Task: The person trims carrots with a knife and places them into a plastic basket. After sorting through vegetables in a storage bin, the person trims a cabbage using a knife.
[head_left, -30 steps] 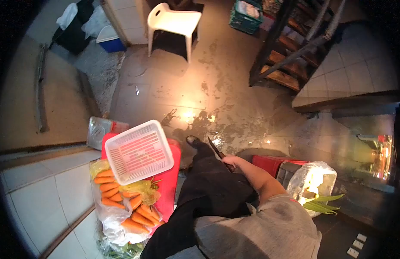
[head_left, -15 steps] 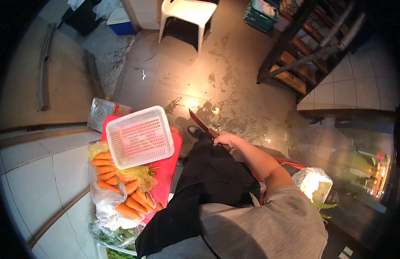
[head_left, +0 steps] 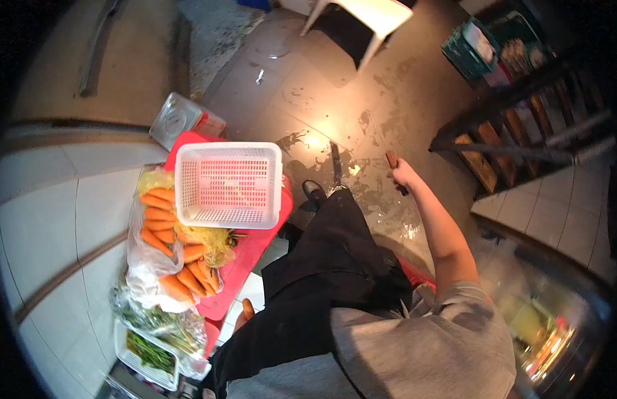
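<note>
A red table (head_left: 232,276) is holding a white basket (head_left: 272,186), with bagged carrots (head_left: 160,215) lying beside it. Over the floor (head_left: 288,100), the right hand (head_left: 403,174) is gripping a knife's handle (head_left: 392,160). The left hand (head_left: 240,322) is mostly hiding by the black apron (head_left: 321,266), near an orange piece (head_left: 248,306); I can't tell its grip.

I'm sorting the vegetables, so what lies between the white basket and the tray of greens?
Carrots amid plastic bags, then a clear bag of leafy greens, as the head view shows.
</note>
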`<state>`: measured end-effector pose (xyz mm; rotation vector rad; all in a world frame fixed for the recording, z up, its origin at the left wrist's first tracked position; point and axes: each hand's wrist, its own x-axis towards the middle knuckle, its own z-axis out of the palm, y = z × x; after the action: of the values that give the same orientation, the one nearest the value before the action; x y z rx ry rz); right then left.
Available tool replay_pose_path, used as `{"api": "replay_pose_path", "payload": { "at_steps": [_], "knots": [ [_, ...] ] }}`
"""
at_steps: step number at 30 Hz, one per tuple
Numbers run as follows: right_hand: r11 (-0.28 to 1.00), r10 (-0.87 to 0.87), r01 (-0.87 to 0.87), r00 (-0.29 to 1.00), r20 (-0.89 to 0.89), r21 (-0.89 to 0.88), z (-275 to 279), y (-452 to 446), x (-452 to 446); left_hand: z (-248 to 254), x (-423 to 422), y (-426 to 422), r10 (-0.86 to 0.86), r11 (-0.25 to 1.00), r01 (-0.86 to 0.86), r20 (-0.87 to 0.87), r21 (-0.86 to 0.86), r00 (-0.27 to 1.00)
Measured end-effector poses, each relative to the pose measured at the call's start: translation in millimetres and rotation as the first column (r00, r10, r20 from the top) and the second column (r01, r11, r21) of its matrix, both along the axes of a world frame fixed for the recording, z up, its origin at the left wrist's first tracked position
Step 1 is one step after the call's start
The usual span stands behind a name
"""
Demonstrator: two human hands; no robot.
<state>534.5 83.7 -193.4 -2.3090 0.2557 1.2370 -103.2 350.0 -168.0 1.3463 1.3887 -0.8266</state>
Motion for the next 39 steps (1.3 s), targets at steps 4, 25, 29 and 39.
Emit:
{"api": "replay_pose_path", "payload": {
  "at_steps": [4,25,29,39],
  "knots": [
    [0.811,0.577,-0.571,0.817,0.008,-0.124,24.4,21.2,-9.8,-10.4,8.1,-25.4,0.318,0.942,-0.327,0.103,0.081,0.942],
    [-0.373,0.928,-0.878,-0.357,0.107,0.301,73.4,233.6,-225.9,-124.7,67.8,-40.0,0.061,-0.820,-0.264,0.383,-0.507,-0.922],
    [-0.266,0.962,-0.894,-0.222,0.157,0.360,80.1,233.3,-250.8,-104.0,49.2,-42.7,0.385,-0.645,-0.633,0.534,-0.427,-0.753],
    [0.237,0.505,-0.972,0.121,0.854,-0.003,46.1,281.6,-112.3,-39.3,202.3,70.4,0.266,0.529,-0.808,0.854,0.259,0.448]
  ]
}}
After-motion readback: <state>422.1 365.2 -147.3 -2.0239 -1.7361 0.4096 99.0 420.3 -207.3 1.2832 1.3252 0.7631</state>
